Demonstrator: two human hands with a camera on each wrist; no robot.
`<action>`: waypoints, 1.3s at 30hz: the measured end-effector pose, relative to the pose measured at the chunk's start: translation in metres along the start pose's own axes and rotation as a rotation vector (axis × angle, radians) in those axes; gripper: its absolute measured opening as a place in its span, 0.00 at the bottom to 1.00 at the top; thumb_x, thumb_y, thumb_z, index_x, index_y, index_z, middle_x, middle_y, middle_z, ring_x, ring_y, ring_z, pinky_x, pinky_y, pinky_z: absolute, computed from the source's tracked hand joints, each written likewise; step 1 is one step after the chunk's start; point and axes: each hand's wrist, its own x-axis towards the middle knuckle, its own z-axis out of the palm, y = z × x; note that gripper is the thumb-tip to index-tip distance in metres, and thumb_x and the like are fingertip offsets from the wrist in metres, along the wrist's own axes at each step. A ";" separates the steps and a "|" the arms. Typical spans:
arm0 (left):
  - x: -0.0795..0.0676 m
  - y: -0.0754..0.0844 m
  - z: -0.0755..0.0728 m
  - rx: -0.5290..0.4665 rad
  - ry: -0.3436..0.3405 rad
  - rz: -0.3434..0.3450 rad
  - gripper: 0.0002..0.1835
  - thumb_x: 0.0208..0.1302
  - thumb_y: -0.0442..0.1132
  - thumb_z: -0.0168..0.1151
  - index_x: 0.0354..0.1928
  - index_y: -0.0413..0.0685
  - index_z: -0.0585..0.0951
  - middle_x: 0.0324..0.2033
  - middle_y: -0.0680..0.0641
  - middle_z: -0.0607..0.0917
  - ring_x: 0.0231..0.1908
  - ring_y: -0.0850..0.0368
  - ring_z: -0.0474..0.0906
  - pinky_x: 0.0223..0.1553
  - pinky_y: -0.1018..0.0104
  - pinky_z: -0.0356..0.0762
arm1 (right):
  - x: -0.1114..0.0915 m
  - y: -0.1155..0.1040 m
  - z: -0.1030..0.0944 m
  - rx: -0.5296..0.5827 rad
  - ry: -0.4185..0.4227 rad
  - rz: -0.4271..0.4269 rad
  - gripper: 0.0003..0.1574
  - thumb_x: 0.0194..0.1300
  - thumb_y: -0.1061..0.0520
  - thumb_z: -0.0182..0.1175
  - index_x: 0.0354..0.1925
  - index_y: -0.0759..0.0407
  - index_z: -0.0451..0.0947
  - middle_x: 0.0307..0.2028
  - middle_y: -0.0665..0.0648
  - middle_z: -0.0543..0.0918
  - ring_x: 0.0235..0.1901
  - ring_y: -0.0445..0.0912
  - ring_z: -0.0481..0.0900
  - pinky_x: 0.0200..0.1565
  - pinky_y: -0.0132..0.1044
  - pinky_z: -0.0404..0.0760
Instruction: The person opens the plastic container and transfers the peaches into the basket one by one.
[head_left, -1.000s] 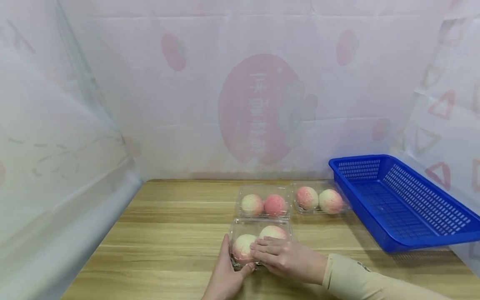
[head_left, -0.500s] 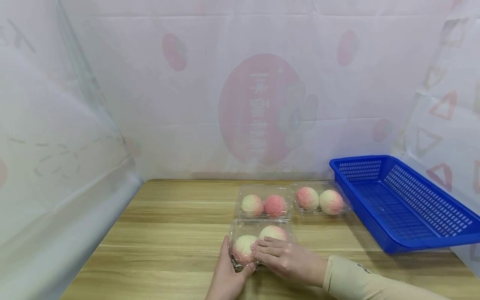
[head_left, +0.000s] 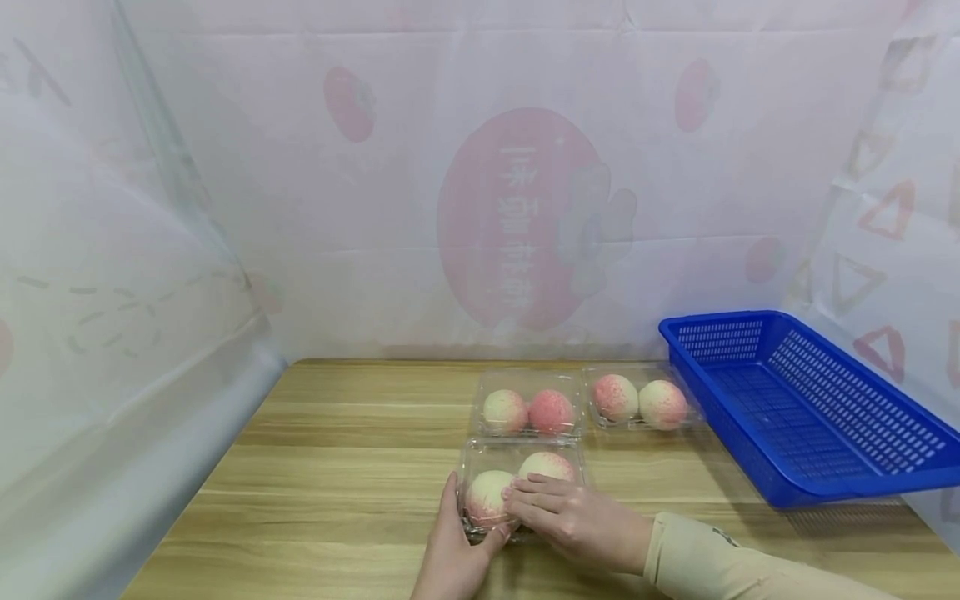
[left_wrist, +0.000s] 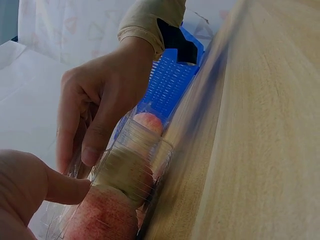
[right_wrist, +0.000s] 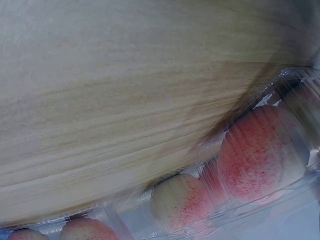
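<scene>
A clear plastic clamshell box (head_left: 483, 457) with two pink-and-cream peaches (head_left: 486, 497) sits near the table's front. My left hand (head_left: 457, 550) grips its near left corner, thumb on the near edge and fingers along the left side. My right hand (head_left: 573, 518) lies over the lid's right part with extended fingers pressing on it, covering part of the right peach (head_left: 546, 467). In the left wrist view, the right hand (left_wrist: 107, 90) has its thumb at the lid's near edge. The box's near right corner is hidden in the head view.
Directly behind stands a second clear box (head_left: 528, 381) of two peaches. A third box (head_left: 637, 372) with two peaches is to its right, against a blue plastic basket (head_left: 731, 442). White printed cloth (head_left: 360, 250) walls the wooden table (head_left: 337, 475).
Both hands keep nearly the same place on the front box. Its position has not visibly changed.
</scene>
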 end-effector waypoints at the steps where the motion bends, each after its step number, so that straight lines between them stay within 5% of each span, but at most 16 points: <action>1: 0.000 0.000 0.000 -0.001 0.002 0.011 0.55 0.53 0.37 0.75 0.72 0.27 0.47 0.64 0.20 0.62 0.65 0.28 0.59 0.64 0.35 0.55 | 0.000 0.000 0.000 -0.002 -0.001 0.001 0.24 0.81 0.58 0.38 0.58 0.66 0.77 0.54 0.60 0.82 0.56 0.51 0.78 0.58 0.41 0.74; 17: 0.001 -0.004 -0.004 -0.026 -0.037 0.053 0.56 0.51 0.37 0.77 0.72 0.29 0.49 0.63 0.22 0.65 0.64 0.31 0.63 0.63 0.36 0.58 | 0.001 0.000 -0.001 0.030 0.015 0.029 0.22 0.80 0.58 0.41 0.56 0.66 0.78 0.54 0.61 0.82 0.54 0.52 0.80 0.57 0.41 0.76; 24: 0.001 -0.005 -0.006 -0.025 -0.046 0.041 0.56 0.50 0.38 0.78 0.72 0.30 0.50 0.63 0.23 0.65 0.63 0.31 0.64 0.63 0.37 0.59 | 0.003 0.000 -0.003 0.030 0.015 0.023 0.21 0.65 0.65 0.57 0.56 0.67 0.78 0.54 0.61 0.82 0.54 0.52 0.80 0.56 0.41 0.77; 34: 0.001 -0.005 -0.007 -0.036 -0.053 0.034 0.56 0.49 0.37 0.79 0.72 0.32 0.51 0.64 0.25 0.67 0.63 0.32 0.65 0.63 0.37 0.60 | 0.003 0.001 -0.002 0.061 0.008 0.048 0.19 0.66 0.65 0.55 0.55 0.67 0.79 0.52 0.61 0.83 0.52 0.50 0.81 0.56 0.39 0.77; 39: 0.001 -0.005 -0.007 -0.027 -0.033 0.037 0.55 0.47 0.37 0.79 0.72 0.33 0.53 0.63 0.26 0.69 0.61 0.34 0.67 0.62 0.37 0.61 | 0.005 0.003 -0.002 0.097 0.033 0.068 0.23 0.58 0.68 0.60 0.54 0.66 0.79 0.49 0.59 0.84 0.50 0.48 0.82 0.54 0.35 0.77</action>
